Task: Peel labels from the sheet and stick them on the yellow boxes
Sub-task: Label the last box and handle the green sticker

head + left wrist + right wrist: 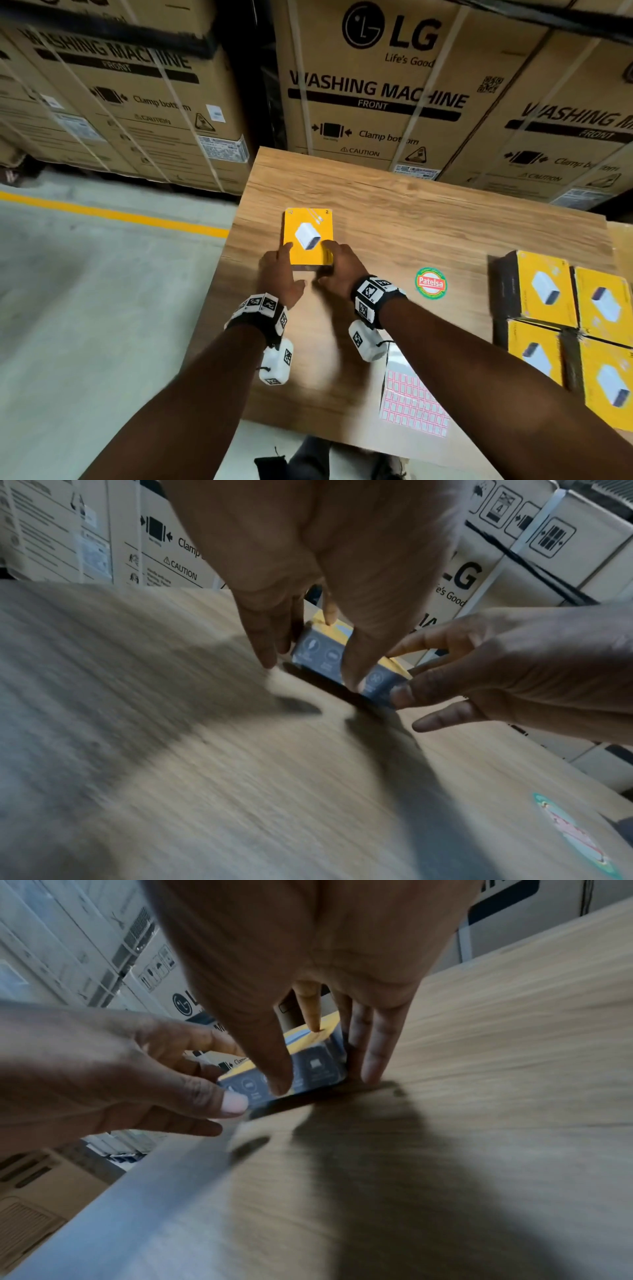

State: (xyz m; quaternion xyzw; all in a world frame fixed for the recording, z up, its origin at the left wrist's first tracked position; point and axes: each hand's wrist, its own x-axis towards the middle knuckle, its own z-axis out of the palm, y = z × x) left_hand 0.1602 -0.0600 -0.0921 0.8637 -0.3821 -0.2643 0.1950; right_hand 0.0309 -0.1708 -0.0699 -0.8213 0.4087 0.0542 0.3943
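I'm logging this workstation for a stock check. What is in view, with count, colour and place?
Yellow box: one, yellow, table centre, between both hands.
Yellow boxes: four visible, yellow, table's right edge.
Label sheet: one, red-and-white, near edge, partly under the right forearm.
Round sticker: one, green and red, on the table.
Washing machine cartons: several, brown, behind the table.
Left hand: grips the box's left side.
Right hand: grips its right side.

bare forearms, black wristbands (373,297) with black-and-white square marker tiles, white camera pods (276,362) hanging under each wrist
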